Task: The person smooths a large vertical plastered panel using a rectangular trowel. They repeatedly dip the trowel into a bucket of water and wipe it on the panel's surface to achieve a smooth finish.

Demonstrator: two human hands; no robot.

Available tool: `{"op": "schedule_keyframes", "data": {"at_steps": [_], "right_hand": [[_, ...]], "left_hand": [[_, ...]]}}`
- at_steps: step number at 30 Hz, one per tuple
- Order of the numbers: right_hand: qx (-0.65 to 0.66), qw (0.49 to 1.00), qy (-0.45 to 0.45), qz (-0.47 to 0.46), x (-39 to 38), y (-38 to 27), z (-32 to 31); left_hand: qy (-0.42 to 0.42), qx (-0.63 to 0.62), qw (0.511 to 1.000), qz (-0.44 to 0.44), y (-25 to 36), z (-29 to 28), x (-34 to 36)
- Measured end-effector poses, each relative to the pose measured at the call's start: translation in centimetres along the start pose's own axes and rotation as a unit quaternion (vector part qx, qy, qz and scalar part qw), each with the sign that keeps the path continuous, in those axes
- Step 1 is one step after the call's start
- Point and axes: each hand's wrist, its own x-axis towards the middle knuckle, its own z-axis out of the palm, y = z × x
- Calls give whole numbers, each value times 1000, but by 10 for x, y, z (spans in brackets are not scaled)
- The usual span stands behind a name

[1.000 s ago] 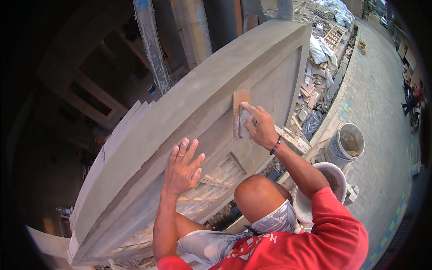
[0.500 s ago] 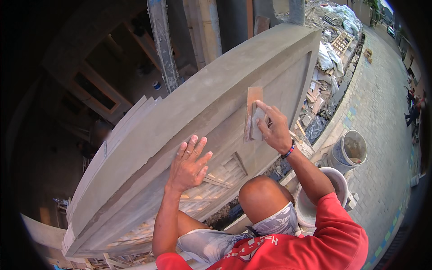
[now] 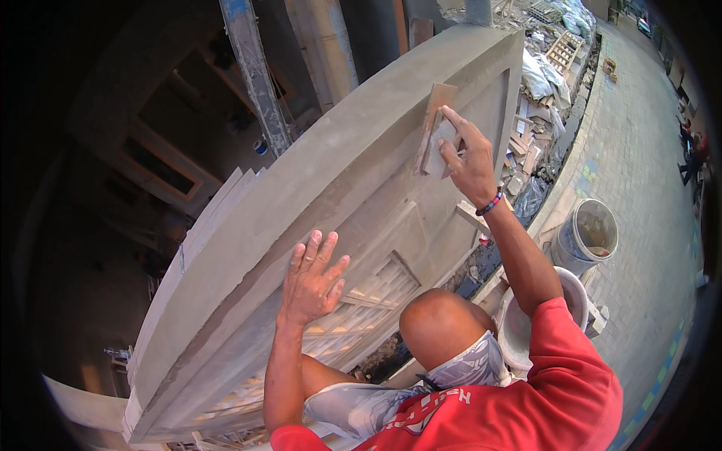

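A curved, grey plastered wall [image 3: 323,154] with a recessed panel slants across the view. My right hand [image 3: 475,167] grips a flat plastering float [image 3: 438,104], its rectangular blade lying against the wall's recessed face below the top ledge, toward the far right end. Part of the float's handle is covered by my fingers. Lower and to the left, my left hand [image 3: 309,284] is open, fingers stretched out, by the wall's face. Whether its fingertips touch the plaster cannot be made out. A slatted, grille-like opening [image 3: 368,297] shows in the wall beyond my left hand.
At my right stand a pale bucket [image 3: 573,286] and, beyond it, a grey-stained bucket [image 3: 564,248]. Rubble and white sacks [image 3: 543,79] lie past the wall's far end. A paved lane [image 3: 639,150] runs along the right. Posts [image 3: 259,75] rise behind the wall.
My right hand has slid the float farther up along the wall, away from me, with the arm stretched out more. The left hand keeps nearly the same place. The whole view has shifted slightly.
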Motion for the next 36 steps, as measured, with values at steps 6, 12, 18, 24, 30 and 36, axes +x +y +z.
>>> {"op": "schedule_keyframes", "data": {"at_steps": [6, 12, 18, 24, 30, 36], "right_hand": [[-71, 987, -139, 43, -61, 17, 32], [-5, 1000, -7, -4, -19, 9, 7], [-10, 996, -87, -3, -58, -15, 51], [27, 998, -47, -15, -47, -18, 22], [5, 998, -63, -21, -44, -37, 54], [22, 995, -94, -17, -64, -25, 29]], "left_hand": [[12, 6, 1000, 6, 1, 2, 5], [0, 15, 1000, 7, 2, -2, 2], [5, 13, 1000, 12, 1, 1, 5], [0, 14, 1000, 5, 0, -2, 2], [13, 13, 1000, 11, 2, 4, 8], [6, 18, 1000, 4, 0, -3, 0]]}}
